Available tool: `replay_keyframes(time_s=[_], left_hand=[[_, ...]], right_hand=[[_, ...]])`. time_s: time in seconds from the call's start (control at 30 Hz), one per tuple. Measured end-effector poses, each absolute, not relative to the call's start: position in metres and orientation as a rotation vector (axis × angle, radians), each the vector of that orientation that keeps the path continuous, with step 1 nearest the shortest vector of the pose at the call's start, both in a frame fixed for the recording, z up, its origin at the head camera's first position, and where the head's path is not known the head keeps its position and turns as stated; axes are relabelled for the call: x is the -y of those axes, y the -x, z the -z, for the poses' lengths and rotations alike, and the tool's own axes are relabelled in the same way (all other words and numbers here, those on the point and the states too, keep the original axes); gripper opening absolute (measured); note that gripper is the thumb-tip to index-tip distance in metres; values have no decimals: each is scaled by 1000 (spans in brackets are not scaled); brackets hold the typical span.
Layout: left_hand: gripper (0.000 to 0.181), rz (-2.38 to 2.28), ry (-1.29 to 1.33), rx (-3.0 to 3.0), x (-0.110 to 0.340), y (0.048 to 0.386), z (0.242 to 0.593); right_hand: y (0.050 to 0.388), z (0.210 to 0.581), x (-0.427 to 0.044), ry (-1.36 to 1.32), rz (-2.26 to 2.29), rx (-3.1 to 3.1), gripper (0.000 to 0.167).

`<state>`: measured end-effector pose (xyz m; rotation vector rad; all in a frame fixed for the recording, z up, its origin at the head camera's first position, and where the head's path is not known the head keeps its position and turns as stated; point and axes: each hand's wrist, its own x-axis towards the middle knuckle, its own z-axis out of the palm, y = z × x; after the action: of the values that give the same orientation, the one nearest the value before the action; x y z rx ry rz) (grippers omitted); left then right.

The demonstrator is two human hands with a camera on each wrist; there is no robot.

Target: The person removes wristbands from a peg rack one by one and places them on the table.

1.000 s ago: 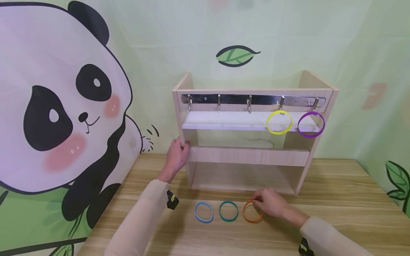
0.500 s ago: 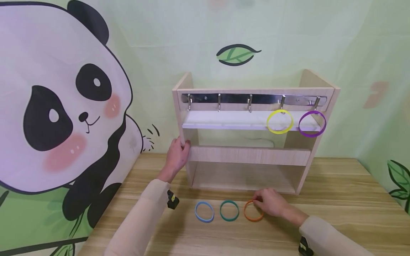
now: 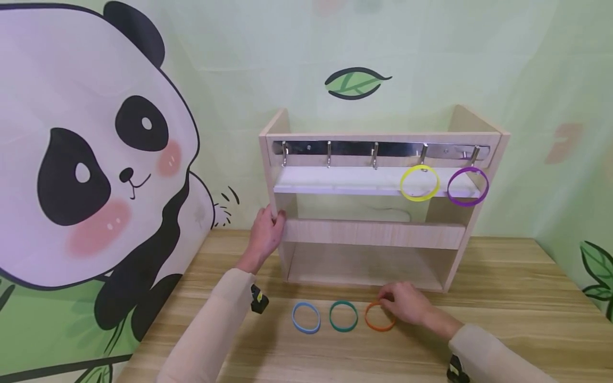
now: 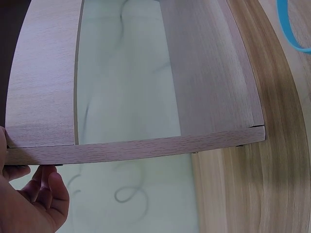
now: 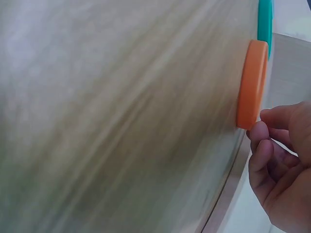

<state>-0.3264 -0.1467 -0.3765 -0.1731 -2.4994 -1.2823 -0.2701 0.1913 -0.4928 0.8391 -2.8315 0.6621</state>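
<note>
A small wooden shelf [image 3: 373,234] stands on the table. My left hand [image 3: 265,234] grips its left side panel; the left wrist view has the fingers [image 4: 59,199] curled at the panel's edge. In front of the shelf, my right hand [image 3: 407,304] pinches the far right edge of an orange wristband [image 5: 251,87], which lies on the tabletop. Left of it lie a teal wristband [image 3: 343,331] and a light blue wristband [image 3: 306,332]. A yellow wristband [image 3: 420,199] and a purple wristband [image 3: 467,204] hang from the two rightmost hooks.
A metal hook rail [image 3: 351,148] runs across the shelf's upper front, with three bare hooks on the left. Below it is a white shelf board [image 3: 335,181]. Behind the wood-grain table [image 3: 507,298] hangs a pale green backdrop [image 3: 249,80] with a panda picture [image 3: 86,159].
Both hands keep their places, and the wristbands lie and hang as before. Only the whole head view has shifted very slightly.
</note>
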Motion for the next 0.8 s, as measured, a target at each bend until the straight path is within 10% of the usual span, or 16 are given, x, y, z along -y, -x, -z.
replay_keyframes(time_s=[0.8], left_hand=[[43, 1260, 180, 2500, 147, 327, 377]], right_hand=[[243, 458, -202, -901, -679, 2637, 6]])
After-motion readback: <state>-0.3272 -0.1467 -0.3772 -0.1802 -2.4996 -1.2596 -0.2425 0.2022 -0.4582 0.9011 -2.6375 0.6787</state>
